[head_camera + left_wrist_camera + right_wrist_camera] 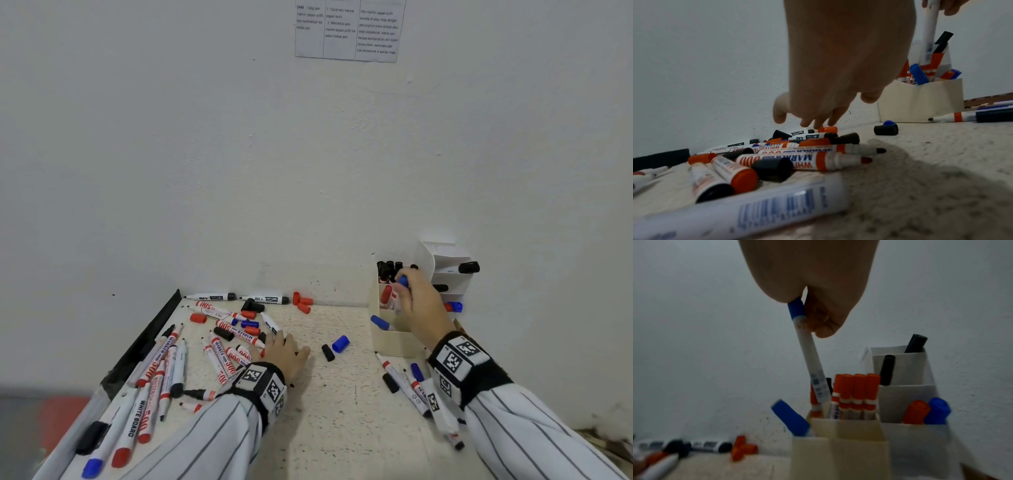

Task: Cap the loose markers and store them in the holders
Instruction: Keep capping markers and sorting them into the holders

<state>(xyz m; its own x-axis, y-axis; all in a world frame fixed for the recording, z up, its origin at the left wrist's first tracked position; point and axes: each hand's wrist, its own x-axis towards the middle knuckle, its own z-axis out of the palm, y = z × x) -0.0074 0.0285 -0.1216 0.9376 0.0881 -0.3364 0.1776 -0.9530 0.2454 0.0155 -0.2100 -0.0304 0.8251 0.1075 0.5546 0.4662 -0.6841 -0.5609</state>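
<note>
1. Your right hand (818, 293) has a blue-capped marker (807, 356) pinched near its cap end, fingers curled round the barrel just below the blue cap. The marker hangs almost upright, tilted a bit, with the cap up by your fingers and the bottom end down among the red-capped markers (856, 394) in the cream holder (840, 449).
2. So the thing sits below your grip, not across it. The lower end is already inside the holder's back compartment, though you can't tell if it's touching the bottom.
3. Your left hand (284, 353) isn't gripping anything; its fingers are loosely spread and hover over the pile of loose markers (797, 155) at the left of the table (342, 411), fingertips just above the far ones.
4. A second blue-capped marker (790, 418) leans out of the holder's front compartment.
5. The white tiered holder (900, 399) stands just beside the cream one, against the wall, with black, red and blue caps poking out.
6. A loose black cap (327, 352) and blue cap (340, 343) lie touching between your hands.
7. More uncapped markers (404, 383) lie near your right wrist.
</note>
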